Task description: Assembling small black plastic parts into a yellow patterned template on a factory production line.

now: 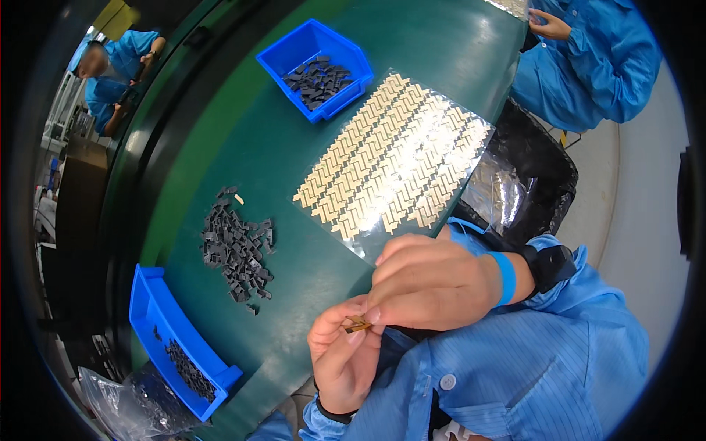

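Observation:
At the table's near edge my two hands meet over a small gold-and-dark piece. My left hand pinches it between thumb and fingers, palm turned up. From above, my right hand closes its thumb and fingertips on the same piece; its exact shape is partly hidden by the fingers. Just beyond the right hand lies a clear sheet covered with rows of cream-gold strips. A loose pile of small dark grey parts sits to the left, with one pale strip at its top.
One blue bin with dark parts stands at the far side; another blue bin with smaller dark parts is at lower left, near a clear plastic bag. A black-lined container stands right of the table. Co-workers sit at far right and far left.

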### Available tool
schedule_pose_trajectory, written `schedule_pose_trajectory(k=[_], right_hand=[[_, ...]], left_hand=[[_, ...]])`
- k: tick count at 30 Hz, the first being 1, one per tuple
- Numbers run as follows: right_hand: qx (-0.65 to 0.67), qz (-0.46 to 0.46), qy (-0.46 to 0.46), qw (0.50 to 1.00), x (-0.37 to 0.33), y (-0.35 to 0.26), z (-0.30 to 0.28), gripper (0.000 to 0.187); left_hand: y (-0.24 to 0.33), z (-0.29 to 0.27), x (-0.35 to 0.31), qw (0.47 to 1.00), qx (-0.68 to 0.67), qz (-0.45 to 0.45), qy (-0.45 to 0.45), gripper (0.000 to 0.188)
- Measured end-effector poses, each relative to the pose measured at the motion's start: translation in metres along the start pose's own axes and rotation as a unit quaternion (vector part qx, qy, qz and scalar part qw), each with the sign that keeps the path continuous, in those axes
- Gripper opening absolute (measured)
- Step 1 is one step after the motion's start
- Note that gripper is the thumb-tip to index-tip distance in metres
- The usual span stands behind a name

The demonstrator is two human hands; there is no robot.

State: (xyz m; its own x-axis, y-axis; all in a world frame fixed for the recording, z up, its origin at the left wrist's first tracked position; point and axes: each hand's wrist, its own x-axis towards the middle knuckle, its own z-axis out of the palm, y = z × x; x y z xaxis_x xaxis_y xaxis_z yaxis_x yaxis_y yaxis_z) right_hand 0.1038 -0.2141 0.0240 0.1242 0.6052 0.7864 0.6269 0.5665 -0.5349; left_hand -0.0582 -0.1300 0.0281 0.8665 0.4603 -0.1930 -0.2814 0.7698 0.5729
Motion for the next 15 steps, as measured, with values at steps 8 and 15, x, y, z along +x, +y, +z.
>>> schedule_pose_trajectory(k=[8, 15], right_hand=[[0.037, -0.027, -0.079, 0.996, -0.001, 0.002, -0.015, 0.022], [0.13, 0.118, -0.007, 0.984, -0.008, 0.004, -0.001, 0.041]], left_hand=[[0.005, 0.001, -0.002, 0.984, 0.178, 0.009, 0.028, 0.027], [-0.004, 0.01, 0.003, 0.992, 0.122, 0.02, 0.03, 0.03]])
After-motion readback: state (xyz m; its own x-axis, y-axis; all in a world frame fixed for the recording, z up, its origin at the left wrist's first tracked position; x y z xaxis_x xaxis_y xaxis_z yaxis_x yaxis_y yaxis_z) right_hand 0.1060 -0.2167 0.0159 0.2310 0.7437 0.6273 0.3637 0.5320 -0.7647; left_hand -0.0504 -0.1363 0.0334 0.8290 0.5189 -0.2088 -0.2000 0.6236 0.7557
